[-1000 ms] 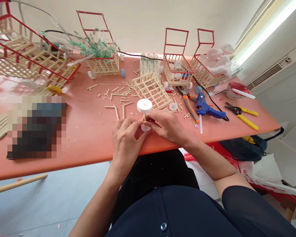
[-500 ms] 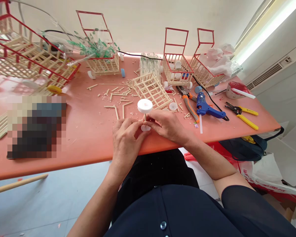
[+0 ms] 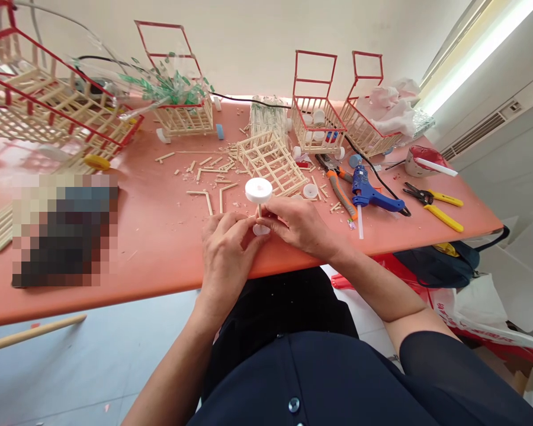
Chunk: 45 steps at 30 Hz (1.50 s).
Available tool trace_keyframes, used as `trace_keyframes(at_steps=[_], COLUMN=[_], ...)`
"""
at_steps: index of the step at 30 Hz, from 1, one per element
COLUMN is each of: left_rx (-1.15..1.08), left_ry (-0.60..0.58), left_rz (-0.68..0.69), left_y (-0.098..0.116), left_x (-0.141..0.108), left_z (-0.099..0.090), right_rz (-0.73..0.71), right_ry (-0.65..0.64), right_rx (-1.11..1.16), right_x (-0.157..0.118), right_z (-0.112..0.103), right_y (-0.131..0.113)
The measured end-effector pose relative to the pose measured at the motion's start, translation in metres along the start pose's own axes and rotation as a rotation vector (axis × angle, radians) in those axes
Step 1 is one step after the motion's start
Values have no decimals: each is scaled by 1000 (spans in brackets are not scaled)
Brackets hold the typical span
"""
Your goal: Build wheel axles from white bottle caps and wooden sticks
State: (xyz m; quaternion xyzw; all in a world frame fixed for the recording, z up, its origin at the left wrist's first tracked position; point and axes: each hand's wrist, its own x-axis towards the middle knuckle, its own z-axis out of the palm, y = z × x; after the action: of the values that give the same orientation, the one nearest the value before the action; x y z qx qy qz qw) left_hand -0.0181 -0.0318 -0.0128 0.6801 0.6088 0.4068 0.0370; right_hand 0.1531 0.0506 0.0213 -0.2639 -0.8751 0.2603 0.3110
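Note:
Near the table's front edge, my left hand (image 3: 227,241) and my right hand (image 3: 295,223) meet around a short upright wooden stick (image 3: 260,210). A white bottle cap (image 3: 258,190) tops the stick, and a second white cap (image 3: 261,229) sits at its lower end. The right thumb and index finger pinch the stick. Fingers of my left hand close about the stick and lower cap; their exact contact is partly hidden. Just beyond lies a small lattice frame of sticks (image 3: 273,163), with two L-shaped stick pieces (image 3: 208,201) to the left.
Small red-railed stick carts (image 3: 317,127) line the back. To the right lie orange-grey pliers (image 3: 341,189), a blue glue gun (image 3: 373,195), yellow-handled wire strippers (image 3: 439,210) and a paint cup (image 3: 420,163). A pixelated dark object (image 3: 62,242) lies left. Stick offcuts litter the middle.
The whole view has shifted very slightly. Both hands keep the same hold on the stick and caps, and nothing on the table has visibly moved.

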Motion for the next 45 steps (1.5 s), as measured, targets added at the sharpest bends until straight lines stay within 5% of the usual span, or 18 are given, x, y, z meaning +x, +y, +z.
trace_keyframes(at_steps=[30, 45], left_rx=[-10, 52], left_ry=[-38, 66], left_rz=[12, 49], left_y=[-3, -4], left_x=[1, -1], left_z=[-1, 4], right_rz=[-33, -57], right_ry=[2, 2], right_rx=[-31, -32], right_x=[-1, 0], right_z=[2, 1], right_y=[1, 1])
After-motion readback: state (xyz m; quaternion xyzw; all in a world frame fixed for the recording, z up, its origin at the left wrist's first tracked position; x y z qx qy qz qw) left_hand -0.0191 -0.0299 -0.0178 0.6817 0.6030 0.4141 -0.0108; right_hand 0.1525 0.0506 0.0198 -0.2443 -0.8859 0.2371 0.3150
